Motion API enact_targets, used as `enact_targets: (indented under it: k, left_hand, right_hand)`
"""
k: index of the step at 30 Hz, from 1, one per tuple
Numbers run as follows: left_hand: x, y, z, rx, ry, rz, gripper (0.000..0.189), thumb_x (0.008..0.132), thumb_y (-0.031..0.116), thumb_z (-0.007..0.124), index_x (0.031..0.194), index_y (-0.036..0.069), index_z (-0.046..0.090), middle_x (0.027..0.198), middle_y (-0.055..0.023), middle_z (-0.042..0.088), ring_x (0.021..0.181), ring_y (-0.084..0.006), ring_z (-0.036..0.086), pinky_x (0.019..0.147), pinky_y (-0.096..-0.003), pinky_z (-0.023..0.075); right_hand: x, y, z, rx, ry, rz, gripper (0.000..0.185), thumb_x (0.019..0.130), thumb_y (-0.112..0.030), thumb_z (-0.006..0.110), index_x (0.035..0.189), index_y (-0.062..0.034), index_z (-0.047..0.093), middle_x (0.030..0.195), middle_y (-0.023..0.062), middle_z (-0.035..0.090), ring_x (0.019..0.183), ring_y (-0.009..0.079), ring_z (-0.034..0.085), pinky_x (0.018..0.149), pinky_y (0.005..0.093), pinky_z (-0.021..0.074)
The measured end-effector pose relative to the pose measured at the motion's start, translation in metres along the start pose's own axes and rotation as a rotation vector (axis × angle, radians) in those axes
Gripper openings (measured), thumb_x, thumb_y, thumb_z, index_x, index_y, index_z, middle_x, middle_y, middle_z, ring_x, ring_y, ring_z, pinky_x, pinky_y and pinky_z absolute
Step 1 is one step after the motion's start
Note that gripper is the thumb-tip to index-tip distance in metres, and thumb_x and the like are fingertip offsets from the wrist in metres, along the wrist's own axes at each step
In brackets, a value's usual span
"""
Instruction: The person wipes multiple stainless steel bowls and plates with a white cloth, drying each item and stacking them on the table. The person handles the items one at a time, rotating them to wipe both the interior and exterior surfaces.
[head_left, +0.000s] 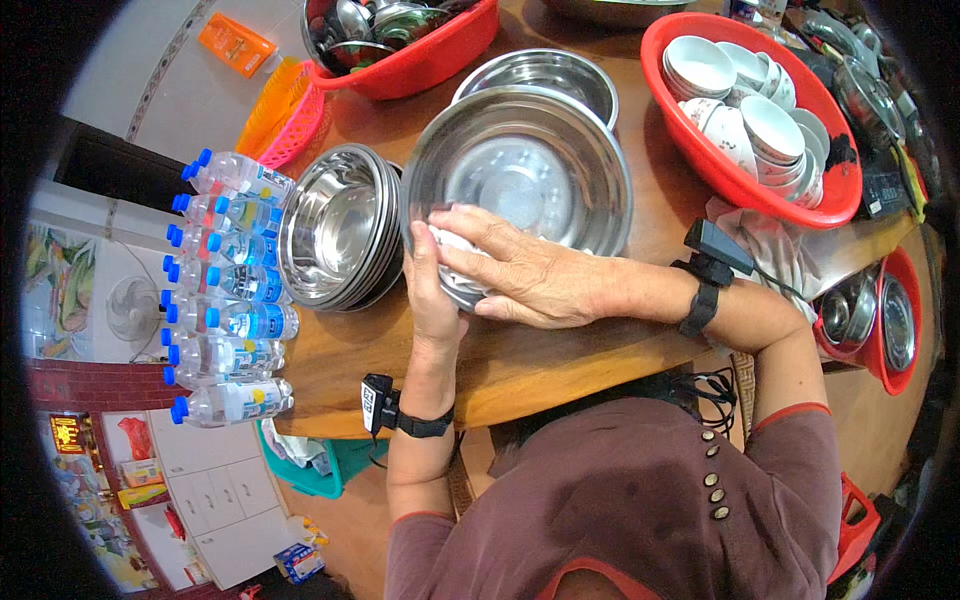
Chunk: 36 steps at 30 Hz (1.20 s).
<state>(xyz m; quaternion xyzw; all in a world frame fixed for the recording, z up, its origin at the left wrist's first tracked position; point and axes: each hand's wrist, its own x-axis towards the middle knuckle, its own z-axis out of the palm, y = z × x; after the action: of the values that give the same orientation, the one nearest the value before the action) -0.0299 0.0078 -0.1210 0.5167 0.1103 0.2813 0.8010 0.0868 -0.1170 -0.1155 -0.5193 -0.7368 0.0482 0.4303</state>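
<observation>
A large stainless-steel basin (525, 180) stands tilted towards me at the middle of the wooden table. My left hand (435, 296) grips its near left rim, thumb up along the side. Across the near inner wall lies my right hand (525, 274), fingers spread over a white cloth (456, 259) and pressing it to the metal. The cloth is mostly hidden under that hand. Behind the basin sits a second steel basin (559, 71), partly covered by it. A stack of smaller steel bowls (337, 225) leans just left of my left hand.
Several water bottles (251, 320) line the table's left side. A red tub (750, 202) of white bowls (772, 131) stands back right, another red tub (420, 71) of metalware at the back. A pink basket (304, 124) sits back left. The wooden table's (525, 375) near edge borders my body.
</observation>
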Motion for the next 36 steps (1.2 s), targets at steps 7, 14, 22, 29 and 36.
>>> enact_targets:
  k: [7, 14, 22, 29, 36]
  left_hand:
    - [0.006, 0.018, -0.019, 0.066, 0.07, 0.043, 0.058, 0.103, 0.051, 0.032, 0.132, 0.002, 0.049, 0.122, -0.0132, 0.061, 0.106, -0.0236, 0.062, 0.092, -0.0372, 0.0501]
    - [0.007, 0.032, -0.024, 0.158, 0.043, 0.221, 0.058, 0.104, 0.047, 0.033, 0.14, 0.003, 0.041, 0.138, -0.0136, 0.051, 0.124, -0.0243, 0.052, 0.104, -0.0415, 0.0425]
    - [0.006, 0.035, -0.016, 0.282, -0.034, 0.37, 0.046, 0.103, 0.026, 0.049, 0.138, -0.002, 0.046, 0.128, -0.0104, 0.058, 0.118, -0.0167, 0.053, 0.102, -0.0321, 0.0408]
    - [-0.008, 0.03, 0.014, 0.357, -0.131, 0.397, 0.061, 0.098, 0.024, 0.058, 0.148, -0.001, 0.032, 0.142, -0.0132, 0.046, 0.131, -0.0204, 0.043, 0.111, -0.0359, 0.032]
    - [-0.014, 0.016, 0.024, 0.307, -0.209, 0.289, 0.063, 0.099, 0.026, 0.057, 0.149, 0.001, 0.029, 0.144, -0.0128, 0.043, 0.132, -0.0213, 0.042, 0.112, -0.0361, 0.0311]
  right_hand:
    - [0.001, 0.002, -0.016, 0.011, -0.176, -0.021, 0.047, 0.087, -0.003, 0.059, 0.133, -0.0106, 0.051, 0.142, 0.0169, 0.043, 0.133, 0.0376, 0.041, 0.107, 0.0431, 0.0414]
    - [0.002, 0.016, -0.032, -0.479, -0.09, -0.115, 0.026, 0.081, -0.012, 0.058, 0.105, -0.0105, 0.07, 0.134, 0.0107, 0.053, 0.126, 0.0306, 0.047, 0.096, 0.045, 0.0446]
    - [0.005, 0.028, -0.049, -0.986, 0.203, 0.052, 0.034, 0.074, -0.006, 0.063, 0.105, -0.0141, 0.073, 0.134, 0.0087, 0.052, 0.126, 0.0312, 0.046, 0.104, 0.0412, 0.04]
    - [0.009, 0.025, -0.056, -0.973, 0.515, 0.045, 0.049, 0.07, 0.0, 0.066, 0.115, -0.0186, 0.069, 0.121, 0.009, 0.051, 0.113, 0.0297, 0.049, 0.098, 0.0396, 0.0433]
    - [0.013, 0.011, -0.048, -0.53, 0.484, 0.02, 0.069, 0.059, 0.012, 0.066, 0.121, -0.0164, 0.065, 0.116, 0.0135, 0.049, 0.107, 0.0327, 0.052, 0.093, 0.0389, 0.0462]
